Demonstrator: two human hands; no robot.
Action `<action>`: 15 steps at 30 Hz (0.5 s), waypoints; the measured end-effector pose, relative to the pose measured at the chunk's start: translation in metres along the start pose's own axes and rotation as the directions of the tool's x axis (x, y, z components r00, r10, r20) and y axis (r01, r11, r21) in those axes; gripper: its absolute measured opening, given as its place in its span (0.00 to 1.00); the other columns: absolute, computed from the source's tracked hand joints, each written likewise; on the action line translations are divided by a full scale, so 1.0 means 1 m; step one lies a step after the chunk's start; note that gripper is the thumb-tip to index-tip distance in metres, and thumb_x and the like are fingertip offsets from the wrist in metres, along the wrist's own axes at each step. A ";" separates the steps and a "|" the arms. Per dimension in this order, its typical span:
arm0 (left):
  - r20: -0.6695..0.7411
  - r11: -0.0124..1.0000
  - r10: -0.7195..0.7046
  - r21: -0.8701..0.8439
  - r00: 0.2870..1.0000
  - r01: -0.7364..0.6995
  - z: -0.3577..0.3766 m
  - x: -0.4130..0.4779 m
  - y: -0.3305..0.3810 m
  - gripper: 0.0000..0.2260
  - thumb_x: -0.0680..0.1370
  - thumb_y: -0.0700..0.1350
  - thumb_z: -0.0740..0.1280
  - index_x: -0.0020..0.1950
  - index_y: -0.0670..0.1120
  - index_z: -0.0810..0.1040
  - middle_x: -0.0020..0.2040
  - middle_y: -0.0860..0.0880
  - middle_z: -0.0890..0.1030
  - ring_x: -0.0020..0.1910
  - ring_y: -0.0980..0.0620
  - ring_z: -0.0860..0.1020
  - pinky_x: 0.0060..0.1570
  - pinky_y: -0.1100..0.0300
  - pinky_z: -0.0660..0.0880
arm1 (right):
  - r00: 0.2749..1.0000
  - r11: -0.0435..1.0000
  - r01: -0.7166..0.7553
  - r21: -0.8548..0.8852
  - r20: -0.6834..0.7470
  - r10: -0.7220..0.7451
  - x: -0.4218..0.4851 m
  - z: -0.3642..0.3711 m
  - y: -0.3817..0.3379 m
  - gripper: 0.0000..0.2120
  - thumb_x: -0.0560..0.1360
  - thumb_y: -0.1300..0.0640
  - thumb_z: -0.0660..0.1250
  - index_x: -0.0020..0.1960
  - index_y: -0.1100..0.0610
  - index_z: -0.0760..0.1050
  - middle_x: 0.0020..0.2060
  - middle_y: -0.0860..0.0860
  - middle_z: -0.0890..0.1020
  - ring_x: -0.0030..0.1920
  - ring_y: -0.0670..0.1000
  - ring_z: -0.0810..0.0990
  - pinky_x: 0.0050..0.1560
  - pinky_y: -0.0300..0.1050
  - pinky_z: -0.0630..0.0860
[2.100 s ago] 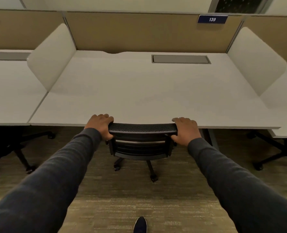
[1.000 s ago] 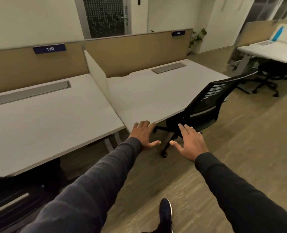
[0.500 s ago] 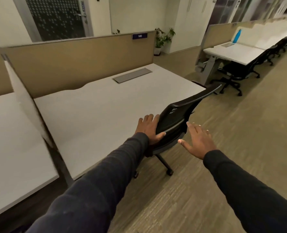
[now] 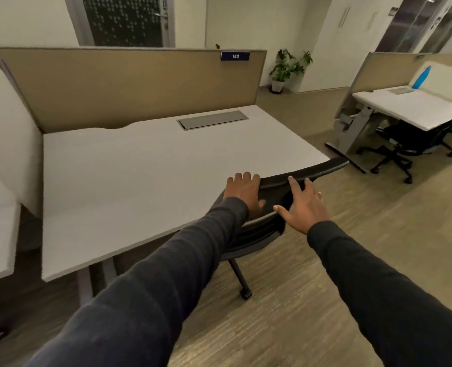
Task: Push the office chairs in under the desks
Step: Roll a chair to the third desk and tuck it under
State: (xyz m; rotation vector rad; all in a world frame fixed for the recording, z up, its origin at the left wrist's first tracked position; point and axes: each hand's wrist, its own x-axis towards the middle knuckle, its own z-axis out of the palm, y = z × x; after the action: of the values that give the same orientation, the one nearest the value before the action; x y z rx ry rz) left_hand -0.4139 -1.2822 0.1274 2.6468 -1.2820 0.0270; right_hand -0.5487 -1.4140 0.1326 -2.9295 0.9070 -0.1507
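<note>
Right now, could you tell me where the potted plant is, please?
In the head view the potted plant stands on the floor at upper right, against the far wall, just past the right end of the tan partition labelled 140.

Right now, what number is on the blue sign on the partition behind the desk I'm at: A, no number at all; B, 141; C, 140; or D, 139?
C: the blue sign at the top right of the tan partition behind the desk reads 140 in white digits.
</note>
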 end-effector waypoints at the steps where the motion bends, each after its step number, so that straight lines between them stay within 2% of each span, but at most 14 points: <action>1: 0.007 0.999 -0.048 0.003 0.999 0.048 -0.001 0.006 0.007 0.24 0.76 0.57 0.66 0.66 0.46 0.69 0.63 0.43 0.74 0.62 0.42 0.72 0.60 0.47 0.67 | 1.000 1.000 0.023 -0.020 0.000 -0.023 0.009 -0.001 0.014 0.45 0.75 0.35 0.67 0.82 0.51 0.50 0.79 0.64 0.54 0.79 0.66 0.56 0.77 0.63 0.59; 3: 0.027 0.992 -0.130 0.003 0.991 0.130 -0.003 0.011 0.019 0.18 0.77 0.50 0.66 0.63 0.45 0.72 0.60 0.44 0.76 0.59 0.43 0.74 0.59 0.49 0.67 | 0.996 0.994 0.081 -0.068 0.031 -0.079 0.022 -0.002 0.045 0.45 0.75 0.35 0.67 0.82 0.50 0.50 0.80 0.62 0.52 0.80 0.65 0.52 0.78 0.63 0.55; 6: 0.014 0.984 -0.176 0.031 0.984 0.175 0.000 0.005 0.018 0.12 0.76 0.42 0.65 0.59 0.44 0.73 0.57 0.44 0.77 0.55 0.43 0.75 0.52 0.53 0.66 | 0.987 0.985 0.154 -0.071 0.053 -0.151 0.042 -0.004 0.079 0.44 0.74 0.34 0.67 0.82 0.48 0.51 0.81 0.60 0.53 0.80 0.65 0.50 0.78 0.63 0.54; 10: -0.036 0.970 -0.240 0.025 0.970 0.241 0.006 -0.017 0.024 0.11 0.72 0.39 0.65 0.55 0.44 0.72 0.53 0.44 0.77 0.52 0.43 0.75 0.46 0.55 0.63 | 0.964 0.965 0.247 -0.084 0.117 -0.237 0.075 -0.010 0.119 0.42 0.73 0.36 0.70 0.80 0.48 0.56 0.79 0.58 0.59 0.79 0.66 0.53 0.77 0.64 0.53; 13: -0.036 0.952 -0.303 0.025 0.952 0.304 0.006 -0.032 0.024 0.12 0.70 0.40 0.67 0.52 0.45 0.72 0.51 0.46 0.76 0.51 0.44 0.75 0.45 0.56 0.63 | 0.948 0.944 0.295 -0.148 0.166 -0.271 0.092 -0.013 0.132 0.38 0.71 0.41 0.71 0.77 0.48 0.62 0.74 0.56 0.68 0.76 0.64 0.60 0.76 0.63 0.53; 15: -0.027 0.936 -0.351 0.020 0.936 0.352 0.001 -0.039 0.023 0.12 0.69 0.43 0.68 0.51 0.47 0.72 0.50 0.47 0.76 0.49 0.45 0.74 0.45 0.56 0.65 | 0.930 0.923 0.348 -0.162 0.181 -0.318 0.102 -0.016 0.133 0.31 0.70 0.47 0.71 0.71 0.47 0.70 0.64 0.53 0.77 0.68 0.60 0.71 0.73 0.60 0.62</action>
State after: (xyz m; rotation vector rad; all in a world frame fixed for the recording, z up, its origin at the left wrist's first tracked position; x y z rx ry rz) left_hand -0.4563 -1.2660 0.1259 2.8457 -0.7878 0.0191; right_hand -0.5410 -1.5817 0.1432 -3.1971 0.4144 0.1510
